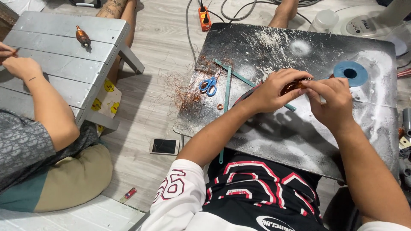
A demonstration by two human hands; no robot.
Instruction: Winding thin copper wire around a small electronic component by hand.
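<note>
Both my left hand (269, 92) and right hand (332, 100) close fingers around the copper-wound rotor (292, 87) above the desk (299, 137) middle; it seems dense, rigid, windings delicate, so I grip its ends.

copper-wound part (292, 87) mostly hidden by fingers, co-worker's hand (19, 65) cut off at left edge

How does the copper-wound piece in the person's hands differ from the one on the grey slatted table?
The held wound piece is gripped by the left hand and right hand above the dark board, mostly hidden by fingers. The other wound piece lies untouched and fully visible on the grey table. Both look coppery brown.
</note>
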